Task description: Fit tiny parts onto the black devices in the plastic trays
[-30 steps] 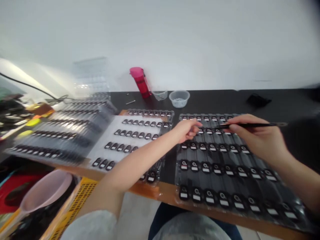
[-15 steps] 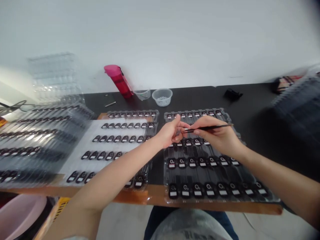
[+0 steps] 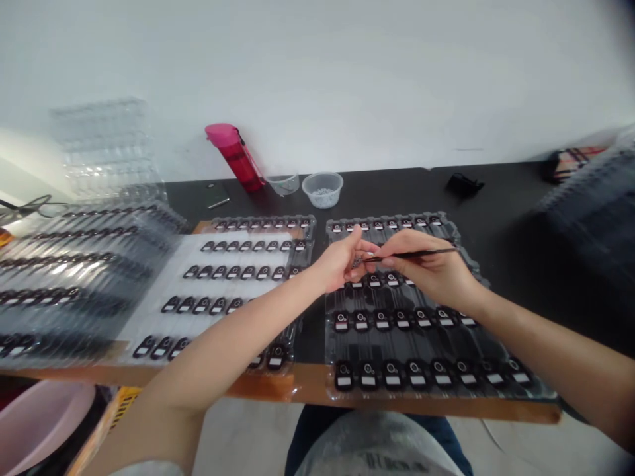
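Black tweezers [image 3: 421,253] are pinched in my right hand [image 3: 426,268], their tips pointing left at the fingers of my left hand [image 3: 342,263]. My left hand is palm up with curled fingers, closed on something small and pale that I cannot make out. Both hands are over the right clear tray [image 3: 367,344], which bears rows of small black parts [image 3: 391,374] with white labels. A similar tray [image 3: 307,231] of black parts lies to the left, partly under my left forearm.
Stacked trays [image 3: 99,264] fill the far left, with more [image 3: 595,211] at the right. Behind stand a pink bottle [image 3: 238,158] and a clear bowl [image 3: 322,190] of small pale pieces. A black object [image 3: 464,186] lies at the back right.
The tweezer tips have shifted slightly left and down against my left fingers. Otherwise my hands keep nearly the same place; the whole view has moved a little.
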Action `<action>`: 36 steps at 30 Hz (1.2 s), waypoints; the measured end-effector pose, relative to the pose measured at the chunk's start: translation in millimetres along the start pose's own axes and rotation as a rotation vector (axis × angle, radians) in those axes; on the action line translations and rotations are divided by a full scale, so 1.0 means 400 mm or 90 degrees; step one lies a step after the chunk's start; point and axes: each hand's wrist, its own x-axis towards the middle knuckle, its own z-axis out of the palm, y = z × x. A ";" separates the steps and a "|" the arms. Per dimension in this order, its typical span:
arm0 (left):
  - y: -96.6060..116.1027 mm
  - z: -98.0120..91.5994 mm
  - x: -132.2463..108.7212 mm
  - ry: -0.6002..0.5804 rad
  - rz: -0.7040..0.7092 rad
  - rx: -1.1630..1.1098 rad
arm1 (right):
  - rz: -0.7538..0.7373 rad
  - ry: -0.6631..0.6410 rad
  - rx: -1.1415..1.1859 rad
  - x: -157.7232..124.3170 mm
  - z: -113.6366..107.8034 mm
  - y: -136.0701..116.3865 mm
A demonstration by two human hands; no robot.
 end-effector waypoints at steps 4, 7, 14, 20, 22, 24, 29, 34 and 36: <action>0.002 0.000 -0.002 0.015 0.010 0.018 | 0.037 0.034 0.021 0.004 -0.004 0.002; 0.004 -0.006 -0.003 0.047 0.037 0.069 | 0.093 0.094 0.098 0.011 -0.006 0.015; 0.019 -0.060 0.045 0.250 0.177 0.401 | 0.202 0.178 0.163 0.042 0.004 0.094; 0.033 -0.079 0.104 0.303 0.224 0.672 | 0.214 0.152 0.086 0.044 0.021 0.152; 0.037 -0.072 0.113 0.301 0.207 0.736 | 0.194 0.145 0.044 0.037 0.022 0.166; 0.042 -0.060 0.119 0.306 0.188 0.783 | 0.179 0.139 0.013 0.029 0.023 0.179; 0.046 -0.037 0.128 0.320 0.147 0.844 | 0.190 0.134 0.024 0.021 0.025 0.198; 0.043 -0.037 0.136 0.316 0.145 0.855 | 0.175 0.133 0.014 0.017 0.031 0.207; 0.042 -0.039 0.138 0.316 0.142 0.854 | 0.162 0.136 0.012 0.016 0.033 0.211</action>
